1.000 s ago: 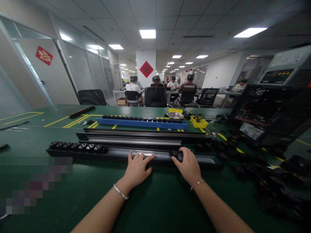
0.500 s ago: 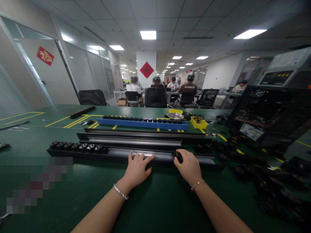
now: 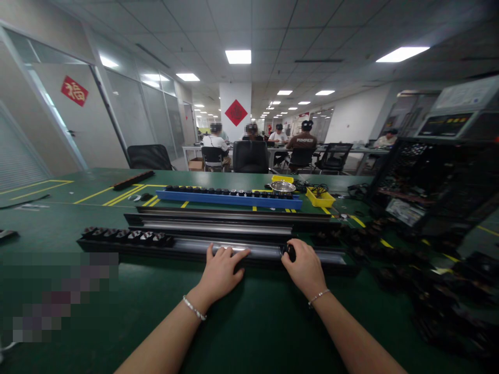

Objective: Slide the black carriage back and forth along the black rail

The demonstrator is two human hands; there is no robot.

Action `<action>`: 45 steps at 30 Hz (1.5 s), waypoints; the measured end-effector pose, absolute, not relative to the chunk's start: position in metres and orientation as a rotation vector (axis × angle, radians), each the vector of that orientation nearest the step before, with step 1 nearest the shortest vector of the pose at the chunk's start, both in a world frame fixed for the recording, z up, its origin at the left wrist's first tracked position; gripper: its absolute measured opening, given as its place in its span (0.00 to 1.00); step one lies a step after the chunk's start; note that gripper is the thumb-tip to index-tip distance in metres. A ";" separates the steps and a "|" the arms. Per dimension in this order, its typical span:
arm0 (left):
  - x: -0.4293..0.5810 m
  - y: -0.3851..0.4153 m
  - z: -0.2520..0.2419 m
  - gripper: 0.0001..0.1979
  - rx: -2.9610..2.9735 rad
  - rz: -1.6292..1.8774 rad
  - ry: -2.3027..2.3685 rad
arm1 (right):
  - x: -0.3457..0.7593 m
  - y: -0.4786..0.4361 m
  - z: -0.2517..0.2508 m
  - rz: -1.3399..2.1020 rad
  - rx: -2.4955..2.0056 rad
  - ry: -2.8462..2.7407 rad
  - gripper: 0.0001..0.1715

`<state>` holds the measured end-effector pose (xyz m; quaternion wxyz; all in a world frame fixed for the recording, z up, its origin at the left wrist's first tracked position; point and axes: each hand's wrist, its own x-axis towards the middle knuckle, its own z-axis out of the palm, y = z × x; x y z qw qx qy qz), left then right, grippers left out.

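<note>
The rail (image 3: pixel 183 244) runs 9 to 3 o'clock. Left hand (image 3: pixel 221 271) rests on it, grip spread flat; right hand (image 3: pixel 306 267), at its 3 o'clock, pinches a small black part (image 3: pixel 289 252) on the rail

table (image 3: pixel 249 322) green, yellow lines | tray (image 3: pixel 230 199) blue | bin (image 3: pixel 319 197) yellow | rail (image 3: pixel 218 248) black

Right hand (image 3: pixel 306 267): fingers, spread flat a second ago, now curled over the small black part (image 3: pixel 289 252) on the near rail (image 3: pixel 257 251). Hand and part shifted slightly right.
</note>
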<state>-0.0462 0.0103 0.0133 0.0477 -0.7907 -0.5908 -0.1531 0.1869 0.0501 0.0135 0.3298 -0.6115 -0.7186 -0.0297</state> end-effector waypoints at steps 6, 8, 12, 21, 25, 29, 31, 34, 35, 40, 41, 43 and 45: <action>-0.045 0.009 0.017 0.25 -2.418 -0.453 -1.833 | 0.191 0.049 0.017 -0.100 -1.677 -1.842 0.15; -0.044 0.008 0.018 0.25 -2.424 -0.450 -1.838 | 0.191 0.049 0.019 -0.100 -1.708 -1.832 0.14; -0.044 0.008 0.019 0.25 -2.428 -0.443 -1.841 | 0.191 0.048 0.022 -0.096 -1.743 -1.822 0.13; -0.045 0.008 0.020 0.24 -2.428 -0.423 -1.845 | 0.193 0.048 0.025 -0.106 -1.796 -1.823 0.13; -0.044 0.008 0.020 0.25 -2.427 -0.405 -1.856 | 0.193 0.048 0.025 -0.102 -1.818 -1.823 0.13; -0.044 0.007 0.021 0.25 -2.431 -0.404 -1.858 | 0.193 0.049 0.025 -0.108 -1.821 -1.823 0.13; -0.044 0.007 0.021 0.25 -2.434 -0.403 -1.864 | 0.193 0.049 0.025 -0.105 -1.820 -1.821 0.13; -0.044 0.007 0.022 0.24 -2.438 -0.413 -1.862 | 0.193 0.048 0.026 -0.096 -1.818 -1.820 0.13; -0.044 0.007 0.022 0.24 -2.439 -0.414 -1.861 | 0.193 0.048 0.026 -0.092 -1.817 -1.821 0.13; -0.044 0.007 0.022 0.25 -2.443 -0.399 -1.882 | 0.193 0.048 0.026 -0.095 -1.820 -1.822 0.13; -0.044 0.007 0.022 0.25 -2.443 -0.402 -1.881 | 0.193 0.048 0.026 -0.099 -1.823 -1.821 0.13; -0.045 0.007 0.022 0.25 -2.444 -0.408 -1.873 | 0.193 0.048 0.026 -0.102 -1.826 -1.822 0.13; -0.045 0.007 0.021 0.25 -2.444 -0.413 -1.863 | 0.193 0.049 0.026 -0.104 -1.825 -1.824 0.13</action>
